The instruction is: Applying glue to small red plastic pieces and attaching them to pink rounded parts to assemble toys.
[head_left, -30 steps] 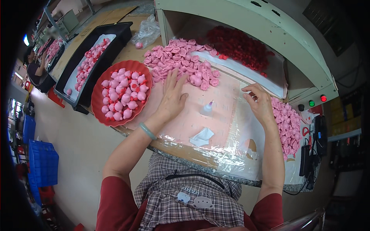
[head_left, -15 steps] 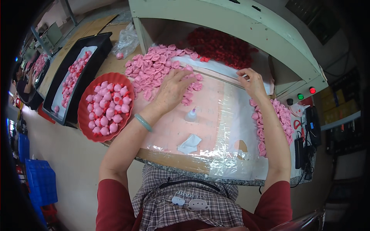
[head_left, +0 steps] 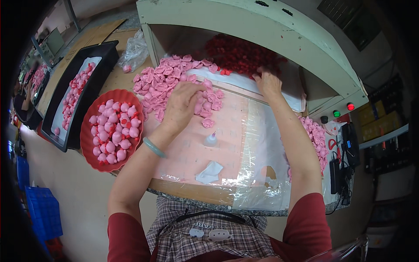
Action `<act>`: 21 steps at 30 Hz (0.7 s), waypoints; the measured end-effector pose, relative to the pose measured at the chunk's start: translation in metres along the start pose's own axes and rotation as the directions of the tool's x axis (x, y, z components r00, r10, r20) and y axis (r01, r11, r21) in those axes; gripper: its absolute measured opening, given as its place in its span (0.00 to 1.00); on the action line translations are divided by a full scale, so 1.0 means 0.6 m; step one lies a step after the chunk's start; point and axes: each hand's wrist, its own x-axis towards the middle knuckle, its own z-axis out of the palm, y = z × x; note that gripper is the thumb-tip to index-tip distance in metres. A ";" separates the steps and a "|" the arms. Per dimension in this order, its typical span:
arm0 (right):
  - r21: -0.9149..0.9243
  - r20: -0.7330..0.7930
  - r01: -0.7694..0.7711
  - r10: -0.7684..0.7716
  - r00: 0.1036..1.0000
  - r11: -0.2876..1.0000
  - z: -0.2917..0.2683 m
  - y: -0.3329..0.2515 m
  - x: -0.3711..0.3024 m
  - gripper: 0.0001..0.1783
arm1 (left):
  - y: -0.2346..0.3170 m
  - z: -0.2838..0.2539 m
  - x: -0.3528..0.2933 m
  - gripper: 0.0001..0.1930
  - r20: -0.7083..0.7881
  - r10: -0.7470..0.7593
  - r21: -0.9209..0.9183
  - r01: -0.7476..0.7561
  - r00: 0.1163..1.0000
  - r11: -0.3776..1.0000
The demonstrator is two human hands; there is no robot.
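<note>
My left hand (head_left: pixel 183 104), with a pale green bangle (head_left: pixel 154 147) on its wrist, is over the right part of a heap of pink soft moulded pieces (head_left: pixel 159 81). Its fingers are bent and closed, and their tips meet the pink pieces; what they hold is hidden. Inside the pale green metal cabinet (head_left: pixel 244 22), my right hand (head_left: pixel 267 83) reaches to the near edge of a pile of small dark red pieces (head_left: pixel 240 54). Its fingers are pinched together, with anything between them too small to make out. A small translucent bottle (head_left: pixel 211 139) with a pointed tip stands below my left hand.
A red scalloped bowl (head_left: pixel 87 150) holds pink balls with red parts; similar pieces fill a black tray (head_left: pixel 112 52) beyond. More pink pieces (head_left: pixel 316 137) lie under my right forearm. A white cloth (head_left: pixel 209 172) rests near the front edge. Cables and a black adapter (head_left: pixel 334 174) are at right.
My right hand has moved forward and left to the red pile in the cabinet. My left hand has shifted slightly over the pink pieces. The whole view has moved a little.
</note>
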 end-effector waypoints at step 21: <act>0.891 0.355 -0.317 -0.062 0.933 0.326 -0.089 -0.052 -0.138 0.08 | 0.155 -0.086 -0.190 0.13 0.348 -0.613 -0.893 0.450 0.710 0.014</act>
